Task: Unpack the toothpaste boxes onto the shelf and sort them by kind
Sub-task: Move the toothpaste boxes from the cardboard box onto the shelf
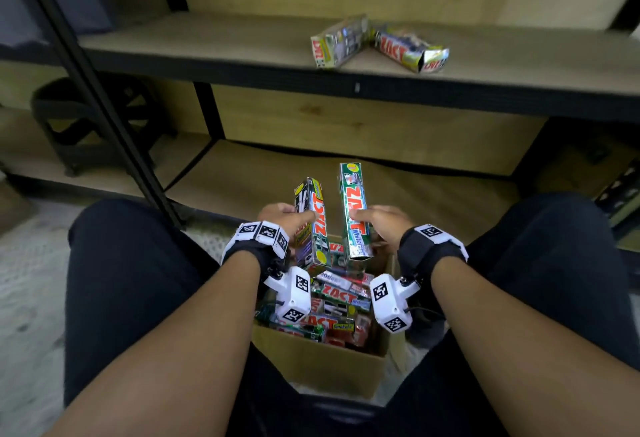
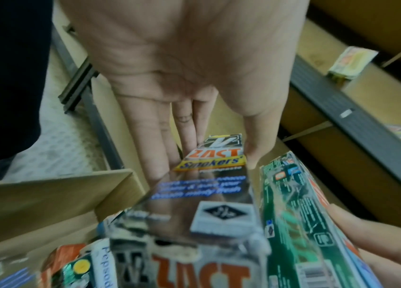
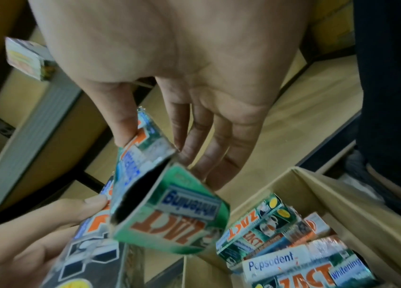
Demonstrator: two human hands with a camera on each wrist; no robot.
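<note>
glossy card: from the head view the left hand (image 1: 284, 218) pinches a silver box (image 1: 313, 225) and the right hand (image 1: 381, 220) a green box (image 1: 355, 211), both above the brown carton (image 1: 325, 364) of toothpaste boxes; two boxes (image 1: 377, 45) lie on the wooden shelf (image 1: 207, 38). left wrist view: thumb and straight fingers (image 2: 155, 136) clamp the silver box. right wrist view: the green box's near end gapes open.
</note>
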